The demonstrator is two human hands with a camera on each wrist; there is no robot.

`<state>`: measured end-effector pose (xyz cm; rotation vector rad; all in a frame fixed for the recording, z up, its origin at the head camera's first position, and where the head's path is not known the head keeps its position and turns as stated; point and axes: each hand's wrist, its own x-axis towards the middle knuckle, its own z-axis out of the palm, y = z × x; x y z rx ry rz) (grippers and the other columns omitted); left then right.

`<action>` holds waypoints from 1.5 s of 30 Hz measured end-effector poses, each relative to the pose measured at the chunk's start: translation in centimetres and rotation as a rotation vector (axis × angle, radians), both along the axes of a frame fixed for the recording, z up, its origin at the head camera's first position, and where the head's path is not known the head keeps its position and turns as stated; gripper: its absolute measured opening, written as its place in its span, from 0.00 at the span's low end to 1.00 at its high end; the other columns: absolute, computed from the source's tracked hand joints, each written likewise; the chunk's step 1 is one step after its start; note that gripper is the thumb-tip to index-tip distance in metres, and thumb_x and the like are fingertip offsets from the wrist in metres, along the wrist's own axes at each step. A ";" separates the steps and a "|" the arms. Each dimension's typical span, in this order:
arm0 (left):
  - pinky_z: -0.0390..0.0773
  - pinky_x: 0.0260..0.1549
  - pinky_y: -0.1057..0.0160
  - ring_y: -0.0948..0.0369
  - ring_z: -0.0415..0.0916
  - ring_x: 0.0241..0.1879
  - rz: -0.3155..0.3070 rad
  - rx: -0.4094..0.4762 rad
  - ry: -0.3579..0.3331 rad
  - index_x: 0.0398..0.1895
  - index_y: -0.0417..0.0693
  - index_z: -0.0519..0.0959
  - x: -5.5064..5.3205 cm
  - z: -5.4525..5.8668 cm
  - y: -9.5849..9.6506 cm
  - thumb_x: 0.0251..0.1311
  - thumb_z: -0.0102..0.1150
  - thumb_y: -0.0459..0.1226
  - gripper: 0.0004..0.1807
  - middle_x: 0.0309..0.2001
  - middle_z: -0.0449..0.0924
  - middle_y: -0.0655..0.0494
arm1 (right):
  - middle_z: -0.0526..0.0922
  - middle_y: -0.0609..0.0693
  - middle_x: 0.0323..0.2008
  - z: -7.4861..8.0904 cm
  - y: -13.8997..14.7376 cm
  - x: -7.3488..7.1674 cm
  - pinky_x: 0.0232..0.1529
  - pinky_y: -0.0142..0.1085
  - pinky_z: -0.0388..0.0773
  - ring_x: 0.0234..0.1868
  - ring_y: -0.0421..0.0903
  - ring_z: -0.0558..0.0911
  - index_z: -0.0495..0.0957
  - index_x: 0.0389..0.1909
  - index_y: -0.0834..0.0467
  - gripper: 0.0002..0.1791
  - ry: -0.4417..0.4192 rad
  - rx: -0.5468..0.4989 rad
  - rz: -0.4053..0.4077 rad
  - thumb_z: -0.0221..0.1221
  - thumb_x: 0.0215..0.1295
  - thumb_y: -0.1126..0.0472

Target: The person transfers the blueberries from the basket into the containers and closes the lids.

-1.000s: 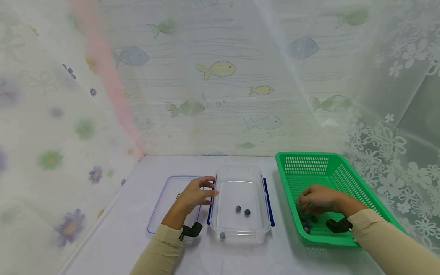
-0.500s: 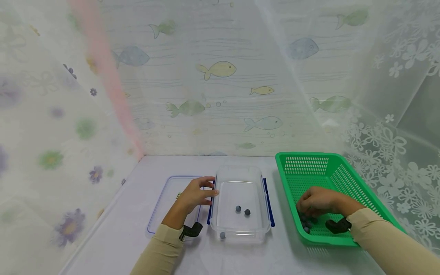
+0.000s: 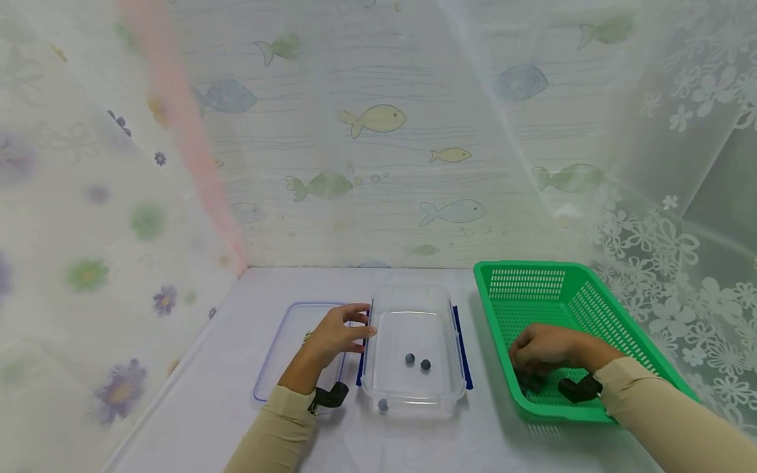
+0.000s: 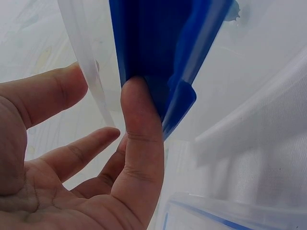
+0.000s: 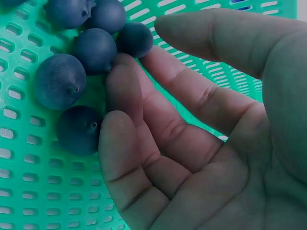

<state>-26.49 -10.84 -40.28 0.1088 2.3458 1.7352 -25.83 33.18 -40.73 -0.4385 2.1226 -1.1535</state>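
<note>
A clear plastic container [image 3: 414,335] with blue side latches stands mid-table. My left hand [image 3: 334,335] holds its left side, thumb at the rim. In the left wrist view a finger [image 4: 141,120] lies against the blue latch [image 4: 153,43]. Two blueberries, one of them this blueberry [image 3: 410,359], lie inside the container; another blueberry [image 3: 382,405] shows at its near end. My right hand [image 3: 547,348] is down in the green basket [image 3: 532,264], bent fingers touching several blueberries. In the right wrist view a small blueberry [image 5: 135,39] lies by the thumb and fingertips, with no clear pinch.
A clear lid with a blue seal [image 3: 278,348] lies left of the container, partly under the left forearm. The basket's perforated walls rise around the right hand. Patterned sheets [image 3: 378,197] hang behind and on both sides of the white table [image 3: 207,407].
My right hand has shifted slightly toward the near side of the basket, over the blueberries, which are now more covered. My left hand and the container have not moved.
</note>
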 end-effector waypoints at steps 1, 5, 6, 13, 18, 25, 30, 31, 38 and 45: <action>0.90 0.41 0.54 0.47 0.85 0.49 -0.001 0.002 -0.001 0.74 0.44 0.71 0.0 0.0 0.0 0.61 0.73 0.35 0.37 0.62 0.75 0.39 | 0.67 0.50 0.21 0.0 0.0 0.0 0.23 0.36 0.62 0.21 0.44 0.61 0.74 0.24 0.63 0.12 0.001 -0.002 0.000 0.59 0.69 0.66; 0.90 0.41 0.54 0.47 0.85 0.49 -0.002 0.005 -0.011 0.74 0.44 0.70 -0.1 -0.2 0.0 0.61 0.74 0.36 0.38 0.62 0.75 0.39 | 0.67 0.50 0.20 0.1 0.1 0.1 0.23 0.35 0.62 0.20 0.44 0.61 0.76 0.24 0.64 0.11 0.014 -0.001 -0.011 0.58 0.69 0.67; 0.90 0.41 0.54 0.47 0.85 0.49 -0.005 0.003 -0.010 0.74 0.44 0.70 -0.1 -0.2 0.0 0.61 0.74 0.36 0.38 0.62 0.75 0.39 | 0.67 0.50 0.20 0.1 0.1 0.1 0.23 0.35 0.63 0.20 0.44 0.61 0.78 0.25 0.64 0.11 0.022 0.004 -0.018 0.58 0.69 0.67; 0.90 0.41 0.54 0.47 0.85 0.49 -0.001 0.003 -0.015 0.74 0.46 0.71 -0.2 -0.1 0.0 0.61 0.74 0.36 0.38 0.62 0.75 0.41 | 0.69 0.47 0.21 0.0 -0.2 0.0 0.24 0.34 0.65 0.21 0.43 0.64 0.79 0.27 0.61 0.09 0.029 0.050 -0.023 0.59 0.68 0.65; 0.90 0.41 0.54 0.46 0.85 0.49 -0.002 0.005 -0.013 0.74 0.45 0.70 -0.3 -0.1 -0.1 0.61 0.74 0.36 0.38 0.62 0.75 0.40 | 0.73 0.47 0.22 0.0 -0.1 -0.2 0.26 0.35 0.70 0.23 0.43 0.68 0.83 0.31 0.61 0.07 0.053 0.064 -0.040 0.59 0.68 0.64; 0.90 0.41 0.55 0.47 0.85 0.49 0.002 -0.006 -0.008 0.74 0.45 0.70 -0.3 -0.1 -0.1 0.61 0.74 0.37 0.38 0.62 0.75 0.41 | 0.75 0.49 0.22 0.2 0.2 -0.5 0.25 0.34 0.70 0.21 0.43 0.67 0.85 0.40 0.65 0.10 0.072 0.037 -0.063 0.59 0.71 0.63; 0.90 0.41 0.55 0.46 0.84 0.50 0.004 -0.005 -0.016 0.74 0.45 0.70 -0.2 -0.1 -0.1 0.61 0.74 0.37 0.38 0.62 0.75 0.41 | 0.77 0.49 0.23 0.2 0.2 -0.6 0.25 0.34 0.70 0.22 0.42 0.68 0.85 0.43 0.63 0.09 0.087 0.040 -0.091 0.61 0.69 0.62; 0.90 0.41 0.55 0.46 0.84 0.50 0.003 -0.004 -0.016 0.74 0.44 0.70 -0.2 -0.1 -0.1 0.61 0.74 0.37 0.38 0.62 0.75 0.40 | 0.77 0.49 0.23 0.3 0.2 -0.6 0.24 0.33 0.70 0.21 0.42 0.67 0.85 0.43 0.62 0.09 0.089 0.042 -0.095 0.62 0.68 0.62; 0.90 0.41 0.54 0.46 0.85 0.50 0.003 -0.001 -0.012 0.74 0.44 0.70 -0.3 -0.2 -0.1 0.61 0.74 0.36 0.38 0.62 0.75 0.40 | 0.80 0.50 0.27 1.0 0.6 -0.9 0.26 0.35 0.73 0.25 0.43 0.71 0.84 0.45 0.64 0.12 0.076 0.030 -0.120 0.64 0.68 0.60; 0.90 0.41 0.54 0.46 0.84 0.50 -0.003 -0.001 -0.015 0.75 0.44 0.69 -0.1 -0.1 -0.1 0.62 0.74 0.37 0.38 0.63 0.74 0.38 | 0.82 0.53 0.32 1.6 0.7 -1.2 0.32 0.38 0.80 0.32 0.46 0.77 0.83 0.47 0.64 0.13 0.076 0.018 -0.141 0.62 0.69 0.59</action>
